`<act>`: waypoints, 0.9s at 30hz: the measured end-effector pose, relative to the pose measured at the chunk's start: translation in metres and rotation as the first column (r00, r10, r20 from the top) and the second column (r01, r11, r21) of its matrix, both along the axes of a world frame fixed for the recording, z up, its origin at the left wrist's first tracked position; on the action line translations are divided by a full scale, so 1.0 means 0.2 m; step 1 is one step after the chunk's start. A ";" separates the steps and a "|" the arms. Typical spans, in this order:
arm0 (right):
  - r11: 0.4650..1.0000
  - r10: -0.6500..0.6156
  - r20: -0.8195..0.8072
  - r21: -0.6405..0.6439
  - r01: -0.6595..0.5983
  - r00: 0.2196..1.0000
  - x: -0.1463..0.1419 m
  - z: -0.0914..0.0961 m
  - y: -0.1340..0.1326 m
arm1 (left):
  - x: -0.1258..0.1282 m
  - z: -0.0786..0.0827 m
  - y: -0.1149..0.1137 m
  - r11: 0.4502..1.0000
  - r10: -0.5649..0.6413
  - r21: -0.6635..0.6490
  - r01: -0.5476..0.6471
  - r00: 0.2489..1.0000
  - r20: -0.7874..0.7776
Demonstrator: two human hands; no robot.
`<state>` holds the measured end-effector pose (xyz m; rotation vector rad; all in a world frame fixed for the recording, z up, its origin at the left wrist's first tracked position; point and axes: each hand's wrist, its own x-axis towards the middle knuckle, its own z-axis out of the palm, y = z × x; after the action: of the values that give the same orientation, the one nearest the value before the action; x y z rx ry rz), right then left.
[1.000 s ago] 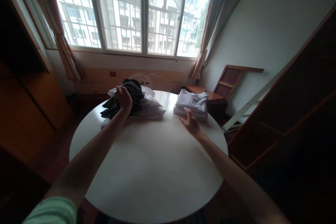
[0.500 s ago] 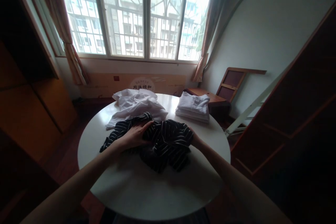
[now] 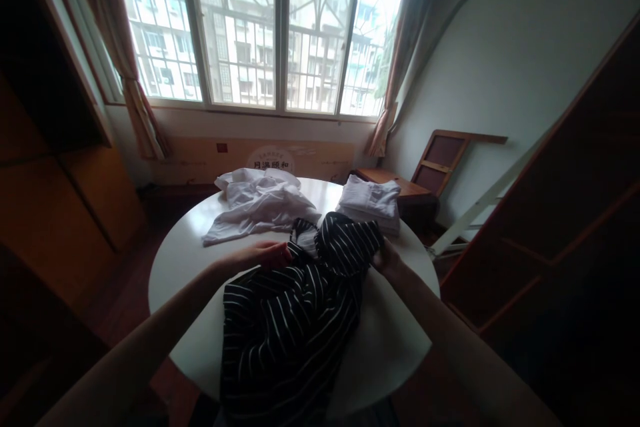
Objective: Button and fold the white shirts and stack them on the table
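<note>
A black garment with thin white stripes (image 3: pixel 295 320) hangs between my hands, its upper part lifted and its lower part spread down over the table's near edge. My left hand (image 3: pixel 273 253) is closed on the cloth at its upper left. At the upper right, my right hand (image 3: pixel 385 257) grips a bunched fold, with its fingers partly hidden behind the fabric. Beyond the garment lies a crumpled heap of white cloth (image 3: pixel 257 203). A stack of folded white cloth (image 3: pixel 370 197) sits at the back right.
The round white table (image 3: pixel 185 300) carries all the cloth. Behind it, a long cardboard box (image 3: pixel 320 157) stands under the barred window. A low wooden cabinet (image 3: pixel 383 180) and a ladder (image 3: pixel 487 197) are at the right, beside a leaning reddish-brown panel (image 3: pixel 545 233).
Both hands have raised the bunched striped garment, and it has opened out toward me, its lower part now reaching over the near edge. The white cloth has stayed put.
</note>
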<state>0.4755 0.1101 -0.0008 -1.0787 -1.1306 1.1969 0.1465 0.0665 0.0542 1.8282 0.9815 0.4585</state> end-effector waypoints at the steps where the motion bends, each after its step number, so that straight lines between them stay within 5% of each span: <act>1: 0.999 -0.050 0.057 -0.010 0.051 0.997 0.00 0.00 -0.01 | 0.01 -0.03 0.02 0.998 0.050 0.041 -0.049 0.998 -0.026; 5: 0.944 -0.328 0.425 0.182 0.275 0.844 -0.03 0.02 -0.09 | 0.05 -0.16 0.09 0.922 0.254 0.334 -0.193 0.956 -0.148; 7: 0.913 -0.394 0.526 0.320 0.255 0.754 -0.05 0.03 -0.16 | 0.07 -0.21 0.09 0.886 0.292 0.420 -0.195 0.939 -0.181; 11: 0.922 -0.256 0.707 0.384 -0.053 0.659 -0.09 0.04 -0.32 | 0.10 -0.24 0.06 0.904 0.229 0.402 -0.149 0.960 -0.159; 15: 0.912 -0.036 0.902 0.206 -0.355 0.429 -0.13 0.01 -0.42 | 0.09 -0.21 0.03 0.935 0.061 0.354 -0.010 0.989 -0.135; 18: 0.884 -0.020 0.930 0.188 -0.428 0.368 -0.07 0.03 -0.39 | 0.00 -0.20 0.05 0.919 0.155 0.380 -0.108 0.983 -0.095; 22: 0.884 -0.285 0.900 0.380 -0.272 0.330 0.17 0.11 -0.28 | -0.25 -0.22 0.10 0.772 0.524 0.407 -0.489 0.851 0.028; 25: 0.875 -0.468 0.858 0.484 -0.028 0.214 0.39 0.18 -0.20 | -0.45 -0.22 0.09 0.603 0.746 0.385 -0.698 0.665 0.038; 27: 0.859 -0.507 0.856 0.492 0.141 0.104 0.51 0.23 -0.15 | -0.55 -0.21 0.07 0.557 0.806 0.377 -0.740 0.591 -0.029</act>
<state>0.5769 0.0792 0.0444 -1.8188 -1.7960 -0.2985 0.0372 0.0814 0.0125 1.6396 1.9856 1.0504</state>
